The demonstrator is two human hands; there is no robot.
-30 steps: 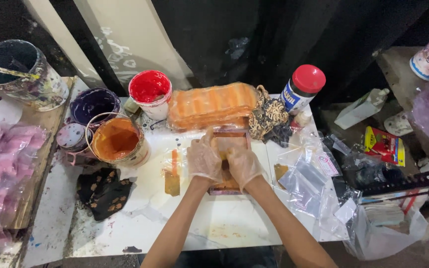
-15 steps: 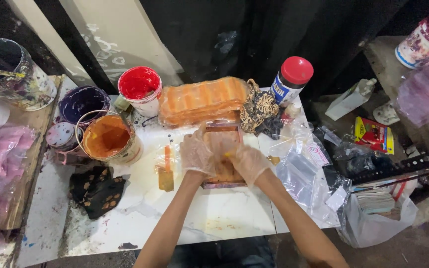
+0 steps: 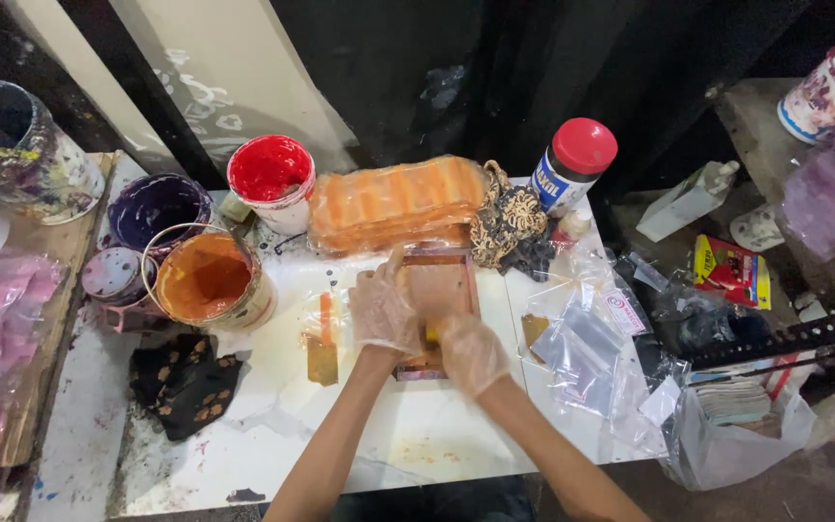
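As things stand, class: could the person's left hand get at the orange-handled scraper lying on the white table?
Probably yes. The left hand rests on the small framed screen, and the scraper lies just beside it on the table, with nothing between them.

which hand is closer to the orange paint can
Left. The left hand rests on the small framed screen, just right of the orange paint can. The right hand sits farther right and lower on the frame.
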